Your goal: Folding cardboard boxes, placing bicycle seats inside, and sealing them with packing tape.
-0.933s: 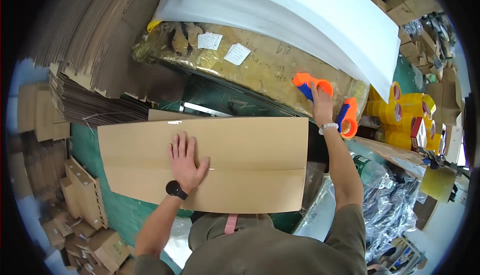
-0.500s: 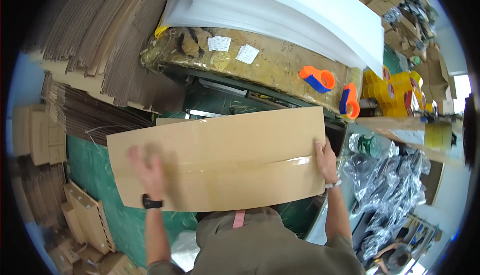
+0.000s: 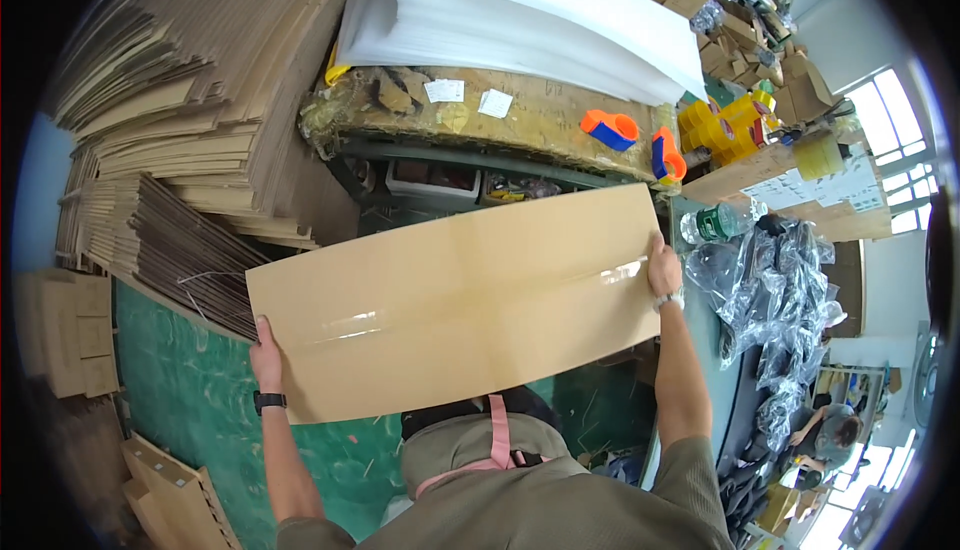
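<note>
I hold a large flat brown cardboard box blank (image 3: 460, 300) up in the air before me, with a strip of clear tape running along its middle seam. My left hand (image 3: 265, 355) grips its left edge; a black watch sits on that wrist. My right hand (image 3: 664, 270) grips the right edge, near the end of the tape. The sheet tilts up to the right and hides the green mat below it.
Two orange-and-blue tape dispensers (image 3: 610, 130) lie on the worn wooden bench (image 3: 520, 115) behind, under a stack of white foam sheets (image 3: 520, 25). Piles of flat cardboard (image 3: 170, 120) fill the left. A green cutting mat (image 3: 190, 400) lies below. Black plastic-bagged goods (image 3: 790, 280) are at right.
My right hand left the tape dispenser and took the sheet's right edge. My left hand moved from flat on top to the left edge. The sheet has risen off the mat.
</note>
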`<action>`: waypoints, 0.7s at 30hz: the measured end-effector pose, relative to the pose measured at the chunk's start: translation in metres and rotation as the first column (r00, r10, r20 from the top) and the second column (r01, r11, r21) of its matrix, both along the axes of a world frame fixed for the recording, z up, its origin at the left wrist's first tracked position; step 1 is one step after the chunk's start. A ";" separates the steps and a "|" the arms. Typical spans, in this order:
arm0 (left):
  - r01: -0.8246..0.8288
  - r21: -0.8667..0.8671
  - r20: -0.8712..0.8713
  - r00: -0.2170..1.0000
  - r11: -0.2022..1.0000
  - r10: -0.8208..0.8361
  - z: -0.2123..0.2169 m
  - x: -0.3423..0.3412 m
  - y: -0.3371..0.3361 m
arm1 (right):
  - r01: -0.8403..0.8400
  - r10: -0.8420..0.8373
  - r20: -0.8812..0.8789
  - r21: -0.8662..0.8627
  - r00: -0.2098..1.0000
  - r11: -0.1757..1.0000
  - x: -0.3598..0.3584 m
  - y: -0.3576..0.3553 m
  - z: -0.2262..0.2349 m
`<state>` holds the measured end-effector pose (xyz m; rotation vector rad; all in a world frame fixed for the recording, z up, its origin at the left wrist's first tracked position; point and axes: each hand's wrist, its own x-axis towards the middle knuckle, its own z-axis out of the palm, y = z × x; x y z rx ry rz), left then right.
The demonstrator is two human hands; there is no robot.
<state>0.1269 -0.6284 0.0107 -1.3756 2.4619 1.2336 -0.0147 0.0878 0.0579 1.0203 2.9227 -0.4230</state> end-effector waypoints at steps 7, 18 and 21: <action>-0.102 0.091 -0.581 0.803 0.991 0.136 0.038 0.095 -0.004 | 0.130 -0.368 -0.561 -0.418 0.742 0.899 0.171 0.068 0.041; -0.271 0.486 -0.063 0.937 0.831 0.342 -0.055 0.220 0.052 | 0.207 -0.712 -0.226 -0.860 0.665 0.467 0.348 0.017 -0.113; 0.412 0.056 -0.302 0.875 0.909 -0.378 -0.039 0.207 0.163 | 0.211 -0.652 -0.074 -0.913 0.755 0.349 0.361 -0.020 -0.117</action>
